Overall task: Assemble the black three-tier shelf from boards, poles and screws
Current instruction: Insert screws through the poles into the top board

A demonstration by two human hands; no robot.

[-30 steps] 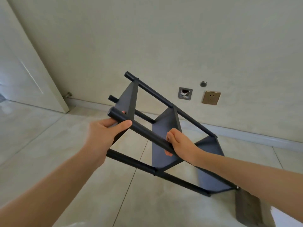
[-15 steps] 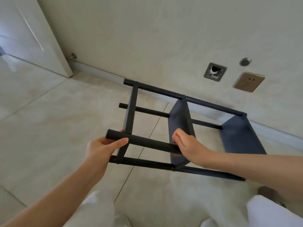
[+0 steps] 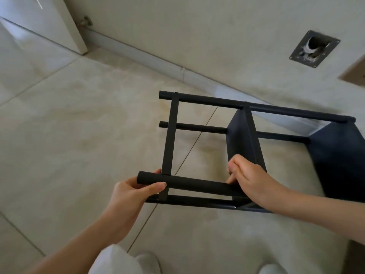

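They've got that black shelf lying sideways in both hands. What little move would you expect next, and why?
Probably tipping the shelf upright onto the floor. All three boards appear joined to the poles, and the left hand and right hand both grip the nearest pole, holding it sideways above the tiles.

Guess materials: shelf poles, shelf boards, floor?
Poles: matte black round tubes with flat capped ends; likely painted or powder-coated metal, though plastic can't be ruled out. Boards: thin, flat, matte dark panels with crisp edges; could be coated sheet metal or laminated fibreboard, no exposed core visible. Floor: large glossy beige tiles with marble-like veining and thin grout lines; probably glazed ceramic or porcelain.
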